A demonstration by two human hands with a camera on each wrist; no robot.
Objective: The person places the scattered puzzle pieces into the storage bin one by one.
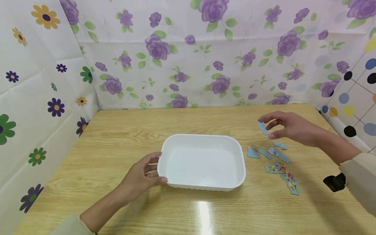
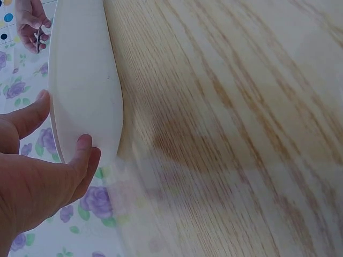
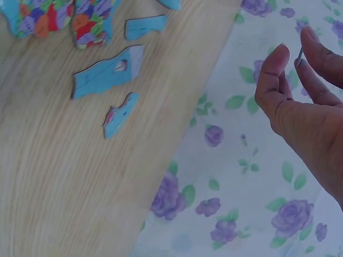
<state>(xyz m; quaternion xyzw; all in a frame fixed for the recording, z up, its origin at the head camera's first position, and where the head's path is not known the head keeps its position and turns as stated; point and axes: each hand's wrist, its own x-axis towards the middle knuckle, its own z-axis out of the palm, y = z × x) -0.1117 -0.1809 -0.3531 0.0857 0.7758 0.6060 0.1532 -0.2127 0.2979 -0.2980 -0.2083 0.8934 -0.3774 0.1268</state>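
A white rectangular plastic tub [image 1: 202, 188] stands on the table with nothing inside it. My left hand [image 1: 139, 176] grips its left end, thumb at the near corner and fingers along the outer wall; the left wrist view shows the fingertips against that wall. Raised above the table to the right, my right hand [image 1: 289, 129] pinches a light blue puzzle piece [image 1: 262, 127] between thumb and fingers. In the right wrist view only the thin edge of that piece shows. Below this hand lie several loose blue puzzle pieces [image 3: 107, 74] and two multicoloured puzzle pieces [image 1: 290, 182].
The wood-grain table [image 1: 132, 130] backs onto a purple-flowered cloth [image 1: 182, 49]. Patterned cloths also hang at the left and right sides. A small black object [image 1: 335, 182] sits by the right sleeve.
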